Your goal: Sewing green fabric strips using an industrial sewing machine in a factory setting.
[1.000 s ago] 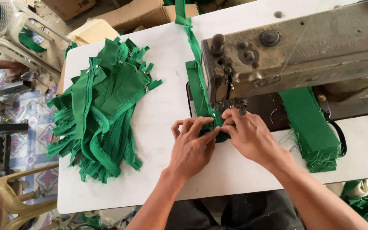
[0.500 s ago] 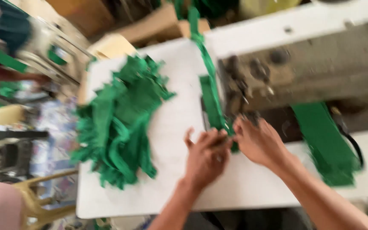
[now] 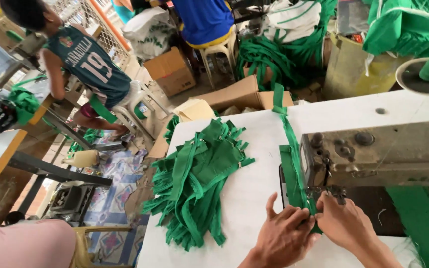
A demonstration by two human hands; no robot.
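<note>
brown cardboard boxes (image 3: 239,97) on floor beyond the white worktop (image 3: 254,188). green strap (image 3: 294,164) runs under the sewing machine (image 3: 378,149) foot; left hand (image 3: 284,238) and right hand (image 3: 346,223) side by side, both pinching it flat. loose pile of green straps (image 3: 197,183) lies left of the hands.

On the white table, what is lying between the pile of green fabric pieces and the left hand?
In the head view, only bare white tabletop lies between the pile of green fabric pieces and the left hand, which presses the long green fabric strip.
</note>
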